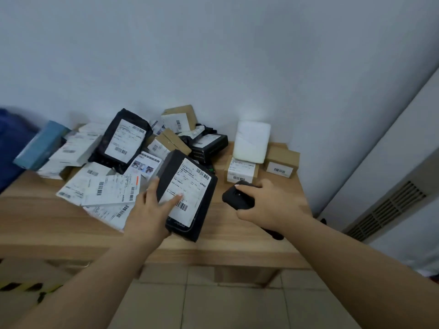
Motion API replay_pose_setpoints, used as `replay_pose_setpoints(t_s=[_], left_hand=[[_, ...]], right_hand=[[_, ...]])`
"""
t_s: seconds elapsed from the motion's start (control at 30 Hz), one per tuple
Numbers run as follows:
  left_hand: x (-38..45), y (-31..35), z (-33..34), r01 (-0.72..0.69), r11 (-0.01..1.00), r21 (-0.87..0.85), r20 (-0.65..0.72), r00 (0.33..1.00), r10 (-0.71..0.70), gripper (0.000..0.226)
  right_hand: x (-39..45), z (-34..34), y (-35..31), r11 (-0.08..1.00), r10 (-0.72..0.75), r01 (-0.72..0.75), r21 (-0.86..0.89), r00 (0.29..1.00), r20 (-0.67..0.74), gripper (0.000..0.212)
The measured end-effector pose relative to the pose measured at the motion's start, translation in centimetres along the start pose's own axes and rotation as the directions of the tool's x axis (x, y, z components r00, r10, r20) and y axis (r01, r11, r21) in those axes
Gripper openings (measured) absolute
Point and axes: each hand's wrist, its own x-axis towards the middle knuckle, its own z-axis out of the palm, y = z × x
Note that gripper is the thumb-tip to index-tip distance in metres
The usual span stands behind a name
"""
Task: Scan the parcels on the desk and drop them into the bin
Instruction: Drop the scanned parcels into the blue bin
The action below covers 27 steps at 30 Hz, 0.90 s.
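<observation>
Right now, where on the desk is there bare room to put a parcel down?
Bare wood lies along the desk's near edge, in front of the white envelopes, and between the held black parcel and the scanner. The back left is crowded.

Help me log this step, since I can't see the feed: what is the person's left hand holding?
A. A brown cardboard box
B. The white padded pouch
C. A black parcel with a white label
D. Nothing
C: the left hand grips the black parcel, thumb on its white label, while the right hand holds the scanner.
</observation>
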Motion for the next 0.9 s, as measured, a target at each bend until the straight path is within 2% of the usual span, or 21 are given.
replay_pose_setpoints(t_s=[0.2,0.5,0.6,0.67,0.77,0.9], left_hand=[[-2.9,0.9,-3.6,0.029,0.993,0.11,-0.037,0.999,-0.026,0.097],[-5.7,2.2,-6.7,0.099,0.991,0.092,-0.062,0.994,-0.094,0.094],[-6.2,2.5,-7.0,0.181,0.983,0.008,-0.061,0.982,-0.18,0.093],[-6.6,2.4,-7.5,0.28,0.956,-0.09,-0.056,0.957,-0.286,0.093],[-7.5,1.4,-8.5,0.44,0.856,-0.27,-0.021,0.886,-0.462,0.094],[-10.0,-2.7,-9.7,0.541,0.747,-0.386,-0.033,0.801,-0.597,0.094]], right_hand=[[-2.1,-3.8,-1.5,0.991,-0.107,0.111,-0.081,0.993,0.05,0.068],[-5.4,-6.9,-2.3,0.973,-0.181,0.178,-0.145,0.984,-0.004,0.064],[-6.2,-7.3,-2.5,0.979,-0.188,0.181,-0.092,0.98,-0.068,0.066],[-6.6,-7.0,-3.0,0.983,-0.185,0.181,-0.042,0.976,-0.115,0.068],[-6.4,-6.1,-4.5,0.979,-0.188,0.199,0.044,0.964,-0.19,0.071],[-5.4,-4.5,-8.6,0.957,-0.225,0.264,0.117,0.937,-0.269,0.071]])
